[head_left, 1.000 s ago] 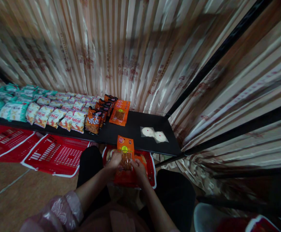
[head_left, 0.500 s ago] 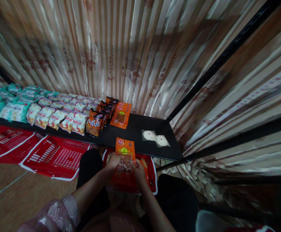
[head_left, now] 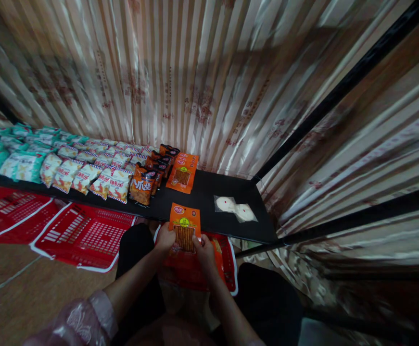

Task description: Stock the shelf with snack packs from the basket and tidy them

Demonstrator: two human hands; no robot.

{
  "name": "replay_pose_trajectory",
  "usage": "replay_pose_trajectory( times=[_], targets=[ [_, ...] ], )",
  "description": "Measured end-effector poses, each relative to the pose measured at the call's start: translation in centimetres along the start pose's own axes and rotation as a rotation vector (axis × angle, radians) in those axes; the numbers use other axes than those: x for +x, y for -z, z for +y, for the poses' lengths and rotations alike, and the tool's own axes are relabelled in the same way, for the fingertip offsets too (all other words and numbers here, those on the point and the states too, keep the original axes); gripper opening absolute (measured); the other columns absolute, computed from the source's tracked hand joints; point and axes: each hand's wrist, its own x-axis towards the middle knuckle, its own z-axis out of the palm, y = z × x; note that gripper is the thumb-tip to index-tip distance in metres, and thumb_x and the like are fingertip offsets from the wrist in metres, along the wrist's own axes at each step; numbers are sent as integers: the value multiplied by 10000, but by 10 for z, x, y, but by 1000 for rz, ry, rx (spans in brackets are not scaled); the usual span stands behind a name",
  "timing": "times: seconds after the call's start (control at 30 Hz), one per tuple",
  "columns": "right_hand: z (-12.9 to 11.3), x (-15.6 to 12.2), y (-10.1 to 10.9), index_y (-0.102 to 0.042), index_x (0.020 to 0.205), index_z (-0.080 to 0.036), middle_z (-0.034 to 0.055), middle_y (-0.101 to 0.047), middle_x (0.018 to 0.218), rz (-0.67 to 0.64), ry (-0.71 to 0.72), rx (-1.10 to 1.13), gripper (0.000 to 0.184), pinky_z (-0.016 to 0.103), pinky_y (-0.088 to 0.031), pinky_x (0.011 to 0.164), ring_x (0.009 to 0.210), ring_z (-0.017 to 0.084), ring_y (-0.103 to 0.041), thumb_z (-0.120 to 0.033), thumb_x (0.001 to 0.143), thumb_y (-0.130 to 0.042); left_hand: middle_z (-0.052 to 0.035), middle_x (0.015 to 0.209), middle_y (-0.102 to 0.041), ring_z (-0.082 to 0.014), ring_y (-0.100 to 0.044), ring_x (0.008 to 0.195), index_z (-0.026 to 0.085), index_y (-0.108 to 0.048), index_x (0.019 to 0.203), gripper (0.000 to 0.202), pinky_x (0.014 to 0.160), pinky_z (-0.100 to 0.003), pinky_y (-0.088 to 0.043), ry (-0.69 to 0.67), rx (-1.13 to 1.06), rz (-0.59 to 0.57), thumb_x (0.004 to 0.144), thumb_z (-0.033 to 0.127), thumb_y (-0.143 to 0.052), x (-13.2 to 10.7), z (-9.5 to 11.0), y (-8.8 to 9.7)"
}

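Between my two hands is an orange snack packet [head_left: 184, 226] with a clear window showing brown sticks, held by its sides over the shelf's front edge. My left hand [head_left: 166, 238] is closed on its left side, and my right hand [head_left: 204, 250] pinches the right side. Below them a red basket [head_left: 231, 259] with a white rim contains more orange packets, partly hidden by my hands. Farther back on the black shelf [head_left: 209, 190] lies a similar orange packet [head_left: 182, 174], flat, beside dark-and-orange snack bags [head_left: 142, 185].
Rows of white snack bags [head_left: 117, 185] and teal bags [head_left: 29, 166] fill the shelf's left part. Two clear packets with round white contents [head_left: 236, 208] lie at right. Red baskets [head_left: 86, 235] stand below left. A black frame bar [head_left: 324, 101] and striped curtain [head_left: 180, 72] border the shelf.
The held packet has risen slightly and shifted a little left, and its window shows more clearly. My left hand has moved up along its side. The view has shifted slightly.
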Motion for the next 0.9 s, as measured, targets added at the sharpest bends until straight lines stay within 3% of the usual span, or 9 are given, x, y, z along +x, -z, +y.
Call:
replay_pose_trajectory(
  times=[0.2,0.5,0.73,0.9],
  targets=[
    [-6,7,-5,-498,656,-240,-30,-577,597,35,58,-42,249,251,-427,529,567,155,-524,-478,727,-517,-62,946,-713,-182,-672,828,171,-626,998,264,720,-254,-513,9,-1,47,740,136,-584,4,5,7],
    [-28,18,-12,-556,788,-223,18,-659,710,12,124,-56,258,279,-472,631,670,189,-606,-470,744,-497,-74,979,-709,-152,-667,790,133,-620,1039,287,670,-206,-504,-7,-13,75,799,76,-473,12,14,11],
    [-37,30,-16,-605,959,-171,84,-700,878,0,176,-129,350,303,-487,714,812,226,-647,-444,780,-479,-76,1009,-708,-190,-648,936,150,-652,1011,295,798,-239,-476,-76,26,96,762,73,-515,23,21,20],
    [-43,44,-21,-610,1087,-142,106,-702,983,10,180,-210,432,331,-481,805,898,244,-648,-420,798,-448,-83,1073,-687,-193,-638,968,156,-606,1110,357,846,-259,-462,-103,30,130,769,93,-523,34,28,20]
  ],
)
